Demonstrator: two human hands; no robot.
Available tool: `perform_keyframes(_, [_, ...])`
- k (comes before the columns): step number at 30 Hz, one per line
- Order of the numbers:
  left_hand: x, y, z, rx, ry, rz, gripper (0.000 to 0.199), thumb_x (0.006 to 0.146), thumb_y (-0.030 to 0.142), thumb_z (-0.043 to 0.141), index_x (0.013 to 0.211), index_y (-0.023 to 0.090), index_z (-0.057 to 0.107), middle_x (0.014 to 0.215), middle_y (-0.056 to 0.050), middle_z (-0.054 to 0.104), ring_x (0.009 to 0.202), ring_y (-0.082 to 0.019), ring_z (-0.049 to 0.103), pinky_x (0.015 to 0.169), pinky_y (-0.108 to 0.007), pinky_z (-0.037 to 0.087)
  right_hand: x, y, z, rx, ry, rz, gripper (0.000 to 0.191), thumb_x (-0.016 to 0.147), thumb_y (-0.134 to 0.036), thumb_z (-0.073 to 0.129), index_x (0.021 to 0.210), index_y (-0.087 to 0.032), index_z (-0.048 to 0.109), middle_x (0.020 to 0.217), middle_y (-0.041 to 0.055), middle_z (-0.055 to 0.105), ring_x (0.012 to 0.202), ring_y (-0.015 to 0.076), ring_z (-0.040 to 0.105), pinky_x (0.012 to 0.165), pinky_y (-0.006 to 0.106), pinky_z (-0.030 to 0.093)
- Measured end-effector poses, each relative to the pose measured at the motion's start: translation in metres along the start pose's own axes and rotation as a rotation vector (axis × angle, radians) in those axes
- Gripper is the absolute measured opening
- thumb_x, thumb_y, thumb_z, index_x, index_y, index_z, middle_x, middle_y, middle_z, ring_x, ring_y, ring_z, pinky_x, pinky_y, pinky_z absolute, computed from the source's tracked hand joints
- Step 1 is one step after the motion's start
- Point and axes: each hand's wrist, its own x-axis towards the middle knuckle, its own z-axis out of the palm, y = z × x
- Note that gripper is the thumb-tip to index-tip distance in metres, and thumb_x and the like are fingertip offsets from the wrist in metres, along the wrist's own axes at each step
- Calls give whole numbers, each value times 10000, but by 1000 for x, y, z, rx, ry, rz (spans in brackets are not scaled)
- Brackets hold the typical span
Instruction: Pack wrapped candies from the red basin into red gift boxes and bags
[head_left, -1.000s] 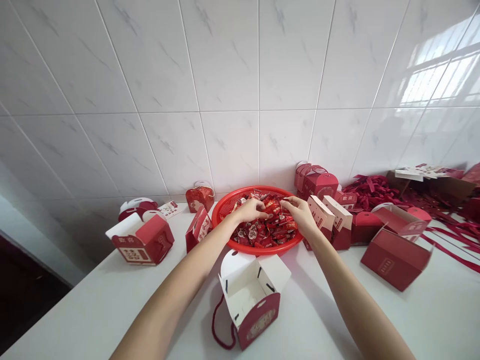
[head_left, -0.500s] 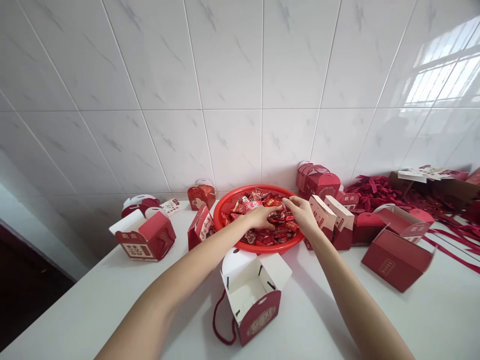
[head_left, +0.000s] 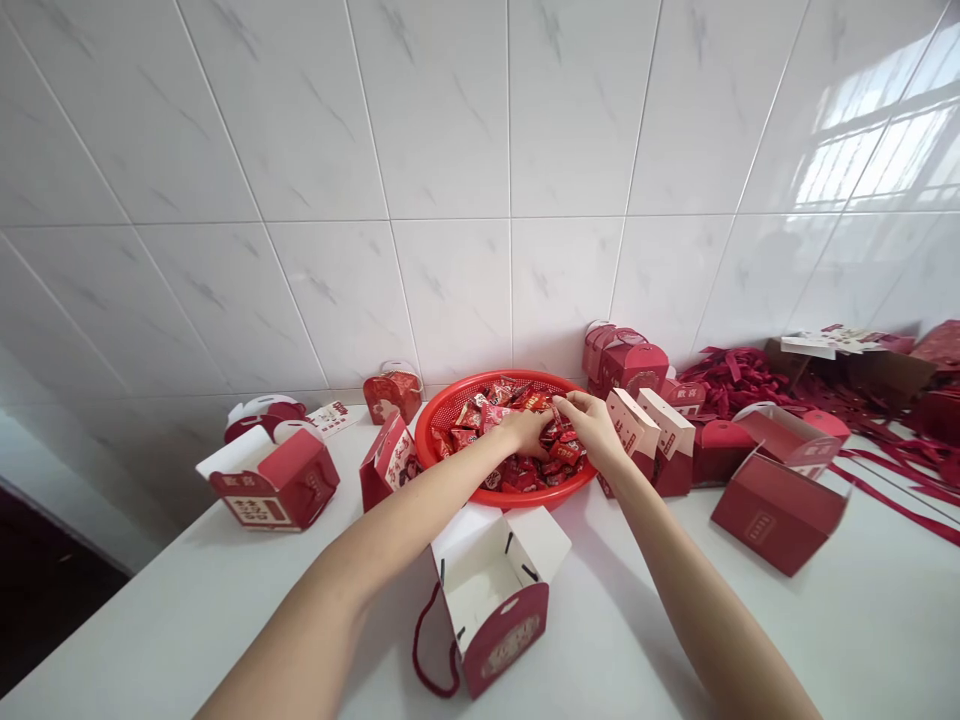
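Observation:
A red plastic basket stands near the wall, full of red-wrapped candies. My left hand reaches into the candies from the front, its fingers partly sunk among them; whether they grip anything is hidden. At the basket's right side, my right hand has thumb and fingers pinched together over the candies, and what lies between the fingertips is too small to name. In front of the basket an open red and white box with a dark red cord handle shows its bare white inside.
An open red box sits at the left. Red and cream boxes stand right of the basket, near a tipped red box. Dark red ribbons pile up at the right by the tiled wall.
The whole view has shifted slightly, so things appear a little further left. My left hand sits deeper among the candies, its fingers less spread. My right hand stays pinched at the basket's right side.

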Motion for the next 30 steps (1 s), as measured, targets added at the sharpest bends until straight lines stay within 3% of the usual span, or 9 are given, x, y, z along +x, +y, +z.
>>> perform_keyframes(6, [5, 5, 4, 14, 90, -128, 446, 860, 236, 640, 1296, 194, 554, 1228, -153, 681, 1210, -328, 639, 984, -425, 520, 2, 2, 1, -7, -3, 13, 373, 678, -545, 677, 595, -213, 530, 585, -33, 501, 591, 133, 444, 586, 276, 365])
perform_keyframes(10, [0, 3, 3, 8, 95, -117, 464, 846, 284, 685, 1285, 206, 552, 1205, -137, 696, 1206, -324, 644, 993, -411, 519, 2, 3, 2, -8, -6, 13, 359, 671, -537, 660, 601, -210, 528, 597, -30, 508, 598, 132, 445, 589, 274, 364])
perform_keyframes(14, [-1, 9, 4, -9, 103, -120, 476, 871, 368, 677, 1279, 162, 546, 1217, -197, 689, 1203, -371, 636, 981, -446, 516, 1, 4, 1, -18, -3, 4, 340, 676, -518, 655, 613, -209, 528, 596, -31, 492, 607, 130, 425, 583, 267, 358])
perform_keyframes(19, [3, 17, 8, -51, 112, -140, 449, 879, 305, 656, 1274, 116, 553, 1230, -261, 671, 1207, -416, 618, 960, -493, 506, -1, 1, 0, -46, -14, 8, 336, 692, -521, 649, 625, -209, 543, 601, -20, 508, 618, 141, 445, 566, 262, 370])
perform_keyframes(24, [4, 7, 4, -113, 92, -106, 668, 789, 216, 706, 1410, 151, 467, 1257, -218, 676, 1181, -380, 645, 936, -424, 521, -5, -5, 0, -59, -20, 4, 310, 701, -493, 651, 644, -201, 562, 622, -15, 535, 624, 144, 464, 581, 272, 376])
perform_keyframes(30, [-8, -20, -4, -218, -6, -39, 981, 752, 195, 687, 1587, 229, 172, 1275, -128, 679, 1045, -286, 709, 793, -302, 535, -7, -8, 0, -50, -26, 2, 318, 695, -496, 663, 650, -194, 573, 638, -17, 552, 636, 146, 477, 643, 287, 390])
